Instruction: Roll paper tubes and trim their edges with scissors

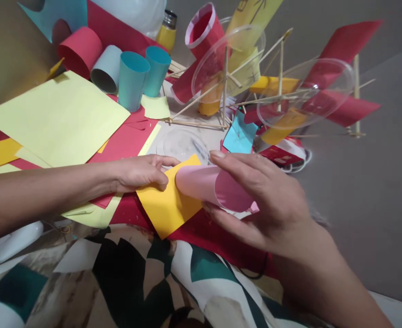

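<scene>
Left fingers [160, 179] pinch yellow card [168, 205]; right fingers [238, 169], curved wide, hold pink tube [199, 181]. Too hard a squeeze could dent it.

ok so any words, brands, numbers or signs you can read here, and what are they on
No text can be read.
Red-and-white packet: small pale print, too blurred to read.
Yellow paper at the top edge: black marks, no clear letters.
Pink tube and orange-yellow sheet in hand: no writing shows.

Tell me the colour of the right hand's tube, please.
The tube is pink, clearest in the head view.
</scene>
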`<action>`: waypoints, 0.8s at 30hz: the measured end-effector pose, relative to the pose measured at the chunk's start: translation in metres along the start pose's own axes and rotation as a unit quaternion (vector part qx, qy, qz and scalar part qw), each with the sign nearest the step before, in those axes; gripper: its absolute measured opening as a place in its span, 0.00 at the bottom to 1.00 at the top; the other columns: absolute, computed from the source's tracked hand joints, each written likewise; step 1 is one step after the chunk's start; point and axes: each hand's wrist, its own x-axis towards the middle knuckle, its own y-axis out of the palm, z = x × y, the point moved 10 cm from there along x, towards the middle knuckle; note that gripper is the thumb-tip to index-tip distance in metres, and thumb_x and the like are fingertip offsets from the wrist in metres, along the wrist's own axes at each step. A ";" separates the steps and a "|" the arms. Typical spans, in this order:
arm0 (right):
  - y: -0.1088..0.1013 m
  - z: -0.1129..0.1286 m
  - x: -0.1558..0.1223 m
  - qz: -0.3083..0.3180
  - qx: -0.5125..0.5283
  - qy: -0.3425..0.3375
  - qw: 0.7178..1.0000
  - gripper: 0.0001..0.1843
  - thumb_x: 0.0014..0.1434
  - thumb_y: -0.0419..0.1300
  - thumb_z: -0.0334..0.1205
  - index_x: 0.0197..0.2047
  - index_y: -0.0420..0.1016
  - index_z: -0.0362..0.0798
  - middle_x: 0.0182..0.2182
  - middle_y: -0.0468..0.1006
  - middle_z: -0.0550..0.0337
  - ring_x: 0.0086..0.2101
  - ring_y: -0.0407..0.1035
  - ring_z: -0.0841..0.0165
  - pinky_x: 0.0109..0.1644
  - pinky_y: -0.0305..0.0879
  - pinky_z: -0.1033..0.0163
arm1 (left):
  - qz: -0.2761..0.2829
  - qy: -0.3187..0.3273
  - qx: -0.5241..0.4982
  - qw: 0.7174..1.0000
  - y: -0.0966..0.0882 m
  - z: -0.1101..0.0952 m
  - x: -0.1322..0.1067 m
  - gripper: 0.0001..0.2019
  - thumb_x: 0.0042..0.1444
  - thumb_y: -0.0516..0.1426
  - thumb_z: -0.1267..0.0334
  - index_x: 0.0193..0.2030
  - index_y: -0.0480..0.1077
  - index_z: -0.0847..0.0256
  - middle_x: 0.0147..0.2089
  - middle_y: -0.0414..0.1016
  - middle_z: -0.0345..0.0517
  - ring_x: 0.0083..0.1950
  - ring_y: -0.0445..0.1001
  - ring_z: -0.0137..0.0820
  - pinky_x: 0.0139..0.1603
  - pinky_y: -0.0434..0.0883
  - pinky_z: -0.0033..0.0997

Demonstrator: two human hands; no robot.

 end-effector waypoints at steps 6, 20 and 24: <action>-0.004 0.005 0.008 -0.019 -0.012 -0.031 0.999 0.36 0.57 0.66 0.35 0.67 0.64 0.42 0.49 0.79 0.41 0.47 0.76 0.52 0.48 0.76 0.49 | 0.011 0.034 -0.024 0.999 -0.001 -0.004 0.003 0.40 0.37 0.56 0.81 0.62 0.67 0.56 0.41 0.83 0.45 0.36 0.82 0.33 0.32 0.75 0.25; -0.001 0.003 0.019 -0.026 -0.002 -0.038 0.999 0.37 0.57 0.67 0.36 0.68 0.64 0.43 0.53 0.77 0.41 0.53 0.74 0.54 0.51 0.76 0.52 | 0.000 0.049 -0.040 0.998 -0.005 -0.003 0.003 0.50 0.34 0.59 0.78 0.71 0.59 0.52 0.52 0.80 0.50 0.40 0.82 0.37 0.35 0.75 0.29; 0.001 0.002 0.021 -0.028 0.012 -0.041 0.999 0.39 0.57 0.67 0.36 0.70 0.62 0.44 0.54 0.76 0.41 0.54 0.73 0.54 0.53 0.76 0.51 | 0.031 0.060 -0.055 0.996 0.000 -0.007 0.002 0.46 0.36 0.59 0.78 0.68 0.62 0.52 0.53 0.80 0.51 0.40 0.82 0.37 0.36 0.75 0.30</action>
